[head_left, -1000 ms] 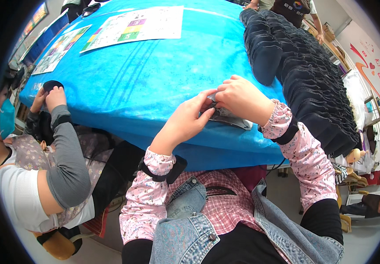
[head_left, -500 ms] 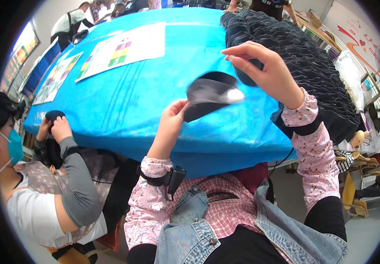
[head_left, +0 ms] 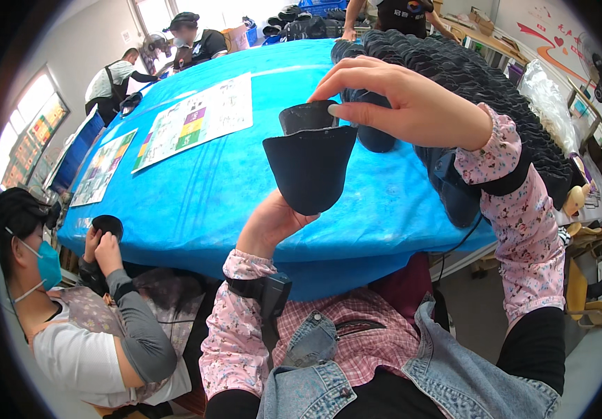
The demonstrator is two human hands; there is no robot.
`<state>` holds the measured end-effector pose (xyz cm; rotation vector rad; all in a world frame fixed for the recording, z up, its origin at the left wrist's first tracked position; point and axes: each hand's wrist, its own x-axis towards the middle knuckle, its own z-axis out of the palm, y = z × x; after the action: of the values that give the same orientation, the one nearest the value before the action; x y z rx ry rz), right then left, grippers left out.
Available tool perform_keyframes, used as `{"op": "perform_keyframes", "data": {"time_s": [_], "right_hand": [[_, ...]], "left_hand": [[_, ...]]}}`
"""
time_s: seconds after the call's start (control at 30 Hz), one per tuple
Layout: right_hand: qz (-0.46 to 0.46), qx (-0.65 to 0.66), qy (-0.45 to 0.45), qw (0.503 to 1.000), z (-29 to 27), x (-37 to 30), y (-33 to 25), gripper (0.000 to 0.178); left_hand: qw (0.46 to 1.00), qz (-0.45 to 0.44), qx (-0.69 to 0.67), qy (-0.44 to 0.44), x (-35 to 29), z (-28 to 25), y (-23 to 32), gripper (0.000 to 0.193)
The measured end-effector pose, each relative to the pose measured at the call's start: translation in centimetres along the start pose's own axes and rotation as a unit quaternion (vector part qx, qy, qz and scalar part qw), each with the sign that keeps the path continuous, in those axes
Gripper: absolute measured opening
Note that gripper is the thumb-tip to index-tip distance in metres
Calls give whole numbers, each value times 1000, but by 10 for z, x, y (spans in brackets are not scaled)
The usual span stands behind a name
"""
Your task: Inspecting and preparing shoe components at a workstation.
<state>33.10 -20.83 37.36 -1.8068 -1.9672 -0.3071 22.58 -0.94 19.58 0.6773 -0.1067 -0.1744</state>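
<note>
A black, curved, cup-shaped piece [head_left: 310,167] of thin, stiff-looking material stands upright over the blue-covered table, its wide rim on top and its rounded end down. My left hand [head_left: 276,222] holds it from below, the fingers partly hidden behind its lower end. At the top, my right hand [head_left: 402,98] is closed in a pinch on the raised back rim, whose grey inner face [head_left: 308,117] shows. Just beyond my right hand lie long rows of similar black pieces [head_left: 447,84], nested in one another.
A blue sheet [head_left: 210,188] covers the table, with two printed charts [head_left: 206,122] lying on it. On my left a seated person [head_left: 91,314] handles a black piece [head_left: 109,225]. Other people stand at the far side. A dark cable [head_left: 458,244] hangs at the table's near edge.
The black piece has turned from a blurred, tilted pose to upright. My right hand has moved left and down onto its rim from being apart. The view has also shifted.
</note>
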Motion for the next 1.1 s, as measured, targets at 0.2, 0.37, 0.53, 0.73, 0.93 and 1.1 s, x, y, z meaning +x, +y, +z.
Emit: {"op": "perform_keyframes", "data": {"time_s": [0.2, 0.37, 0.53, 0.73, 0.93, 1.1], "right_hand": [[17, 14, -23, 999, -1, 2, -8, 18], [-31, 20, -13, 999, -1, -2, -9, 15], [-81, -7, 30, 996, 3, -1, -20, 19], [-28, -84, 12, 996, 8, -6, -26, 36], [-6, -104, 9, 995, 16, -2, -27, 31], [-2, -111, 10, 994, 26, -3, -23, 28]], "left_hand": [[1000, -22, -13, -2, -1, 1, -7, 28], [999, -22, -37, -22, 2, -2, -10, 28], [999, -11, -25, -30, -4, -2, -11, 28], [1000, -20, -2, -6, -1, -1, -14, 31], [999, -41, -32, -3, -3, -8, -15, 28], [999, -33, -14, 19, -1, -11, -16, 28]]}}
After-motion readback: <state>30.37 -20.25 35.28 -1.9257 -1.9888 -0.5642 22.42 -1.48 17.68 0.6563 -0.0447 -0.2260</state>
